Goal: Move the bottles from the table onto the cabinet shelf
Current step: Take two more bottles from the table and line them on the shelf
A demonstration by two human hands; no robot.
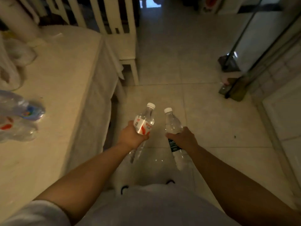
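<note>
Standing over the tile floor, the person grips one bottle in each fist: left hand (130, 137) around the red-label bottle (143, 126), right hand (183, 137) around the green-label bottle (173, 124). Both look thin, light, probably crushable and slick; mid-body holds suit them. At nine o'clock, more bottles (19, 118) lie on the table (57, 88). No cabinet shows.
</note>
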